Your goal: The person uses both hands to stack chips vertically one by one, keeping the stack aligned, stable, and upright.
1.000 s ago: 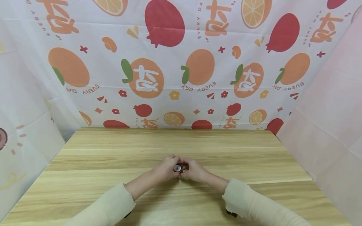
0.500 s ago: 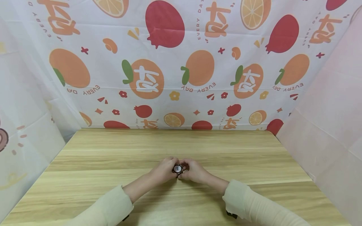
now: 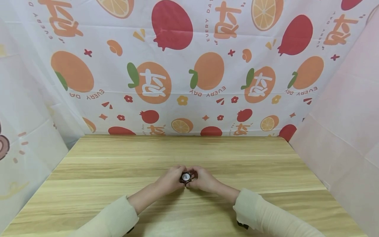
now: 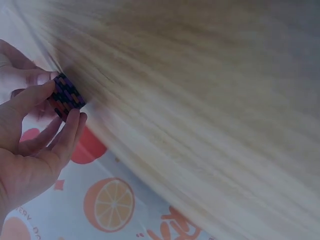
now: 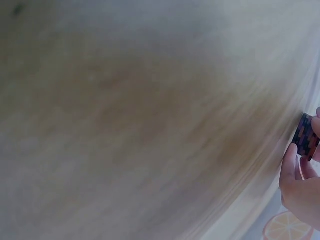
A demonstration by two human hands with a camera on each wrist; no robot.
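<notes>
A short stack of dark poker chips (image 3: 186, 177) stands between the two hands near the middle of the table. Its top chip has a pale round label, and its side shows purple and orange edge marks in the left wrist view. My left hand (image 3: 171, 179) holds the stack from the left, with thumb and fingertips on opposite sides of it. From the right, my right hand (image 3: 203, 179) curves its fingers and thumb around the chips (image 5: 305, 137). The fingers hide much of the stack's side in the head view.
The wooden table (image 3: 124, 158) spreads out around the hands. A white curtain (image 3: 189, 108) printed with fruit hangs along its back edge, with plain pale curtains at the left and right sides. A small dark object shows under each sleeve cuff.
The left hand has shifted slightly down and left, and more of the top chip shows between the hands. The right hand has stayed nearly still.
</notes>
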